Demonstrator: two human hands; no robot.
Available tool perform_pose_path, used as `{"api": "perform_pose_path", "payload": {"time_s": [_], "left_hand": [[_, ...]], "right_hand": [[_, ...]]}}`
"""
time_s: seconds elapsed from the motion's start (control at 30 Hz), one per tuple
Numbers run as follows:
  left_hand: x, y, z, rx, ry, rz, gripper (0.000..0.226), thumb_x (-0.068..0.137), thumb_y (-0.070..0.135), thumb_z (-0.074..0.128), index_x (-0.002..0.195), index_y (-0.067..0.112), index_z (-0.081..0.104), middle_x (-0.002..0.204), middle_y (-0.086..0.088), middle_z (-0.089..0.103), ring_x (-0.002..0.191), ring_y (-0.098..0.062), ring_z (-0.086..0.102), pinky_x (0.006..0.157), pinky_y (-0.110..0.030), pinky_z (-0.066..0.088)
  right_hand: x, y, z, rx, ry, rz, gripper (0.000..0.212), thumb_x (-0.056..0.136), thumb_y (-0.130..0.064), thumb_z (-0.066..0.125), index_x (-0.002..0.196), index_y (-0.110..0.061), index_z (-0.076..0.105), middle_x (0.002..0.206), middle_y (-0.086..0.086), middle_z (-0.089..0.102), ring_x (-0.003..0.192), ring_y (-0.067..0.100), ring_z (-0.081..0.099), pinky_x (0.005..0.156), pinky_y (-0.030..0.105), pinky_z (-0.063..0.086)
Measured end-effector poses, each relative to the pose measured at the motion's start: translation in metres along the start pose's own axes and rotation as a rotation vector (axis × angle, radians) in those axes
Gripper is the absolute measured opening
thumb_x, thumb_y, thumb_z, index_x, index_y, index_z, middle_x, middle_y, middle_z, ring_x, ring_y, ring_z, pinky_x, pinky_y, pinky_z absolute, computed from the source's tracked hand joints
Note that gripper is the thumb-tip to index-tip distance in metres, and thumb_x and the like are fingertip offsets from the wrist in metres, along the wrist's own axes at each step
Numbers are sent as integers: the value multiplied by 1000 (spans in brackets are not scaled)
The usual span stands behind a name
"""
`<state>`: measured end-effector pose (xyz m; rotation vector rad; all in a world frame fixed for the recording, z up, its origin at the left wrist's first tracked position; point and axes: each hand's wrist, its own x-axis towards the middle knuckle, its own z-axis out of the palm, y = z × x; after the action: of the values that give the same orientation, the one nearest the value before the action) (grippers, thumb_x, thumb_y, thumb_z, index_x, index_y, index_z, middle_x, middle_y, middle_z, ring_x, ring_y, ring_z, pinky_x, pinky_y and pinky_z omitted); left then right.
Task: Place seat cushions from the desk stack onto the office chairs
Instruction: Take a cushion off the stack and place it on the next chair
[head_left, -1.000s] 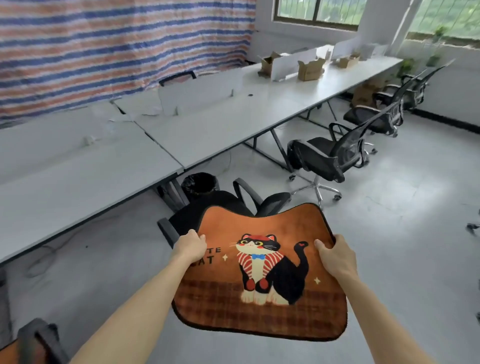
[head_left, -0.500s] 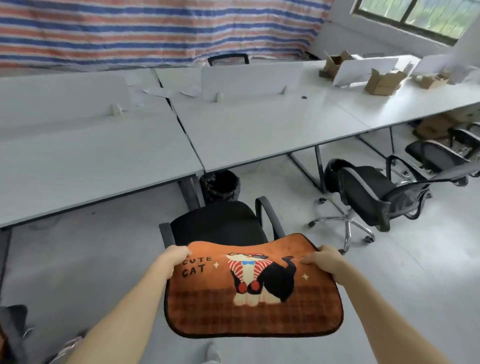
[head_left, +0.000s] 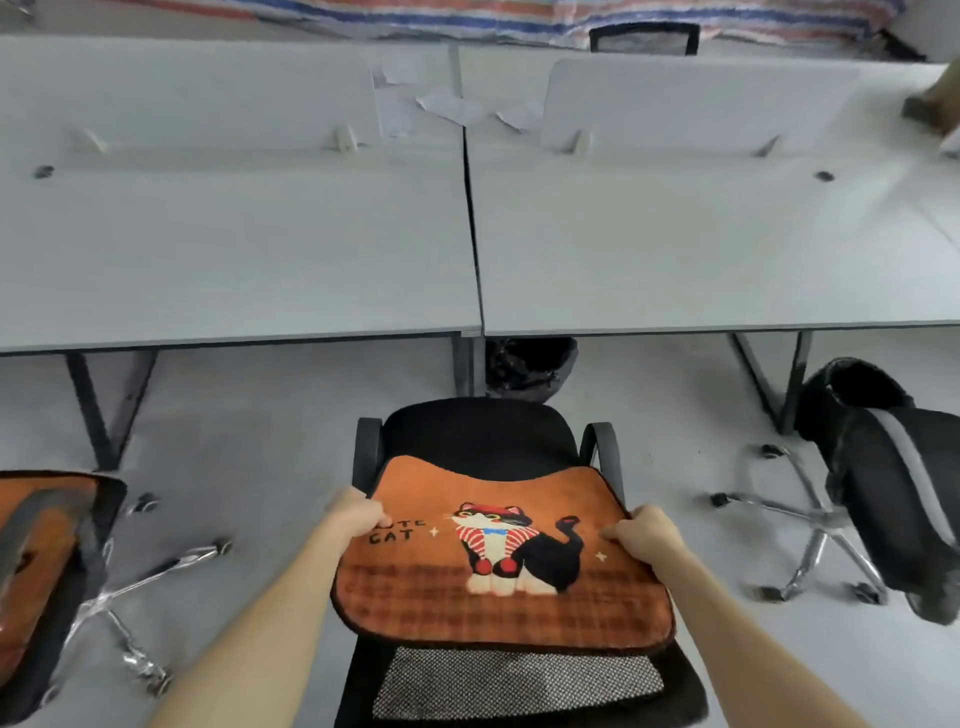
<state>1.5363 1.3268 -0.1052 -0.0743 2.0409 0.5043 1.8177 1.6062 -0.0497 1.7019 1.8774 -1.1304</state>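
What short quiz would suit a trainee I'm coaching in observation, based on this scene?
1. True or false: the left hand and right hand both grip the cushion.
2. What stands under the desk beyond the middle chair? A. bin B. box C. fan
3. Fill in: the left chair already bears a ____.
Key: 1 true; 2 A; 3 cushion.

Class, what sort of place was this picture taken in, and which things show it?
Probably an open-plan office: long grey desks split by low dividers, with black swivel chairs on wheeled bases beside them.
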Motion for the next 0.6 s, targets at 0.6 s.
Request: {"api": "perform_pose_path", "payload": {"time_s": [0.6], "left_hand": [[149, 41, 88, 101, 419, 12, 44, 98, 10, 44, 141, 10, 36, 98, -6, 60, 71, -22, 59, 51, -30, 37]], "right_hand": [[191, -70, 88, 24, 160, -123, 43, 102, -17, 34, 145, -25, 36, 79, -4, 56, 69, 28, 65, 57, 37, 53]]}}
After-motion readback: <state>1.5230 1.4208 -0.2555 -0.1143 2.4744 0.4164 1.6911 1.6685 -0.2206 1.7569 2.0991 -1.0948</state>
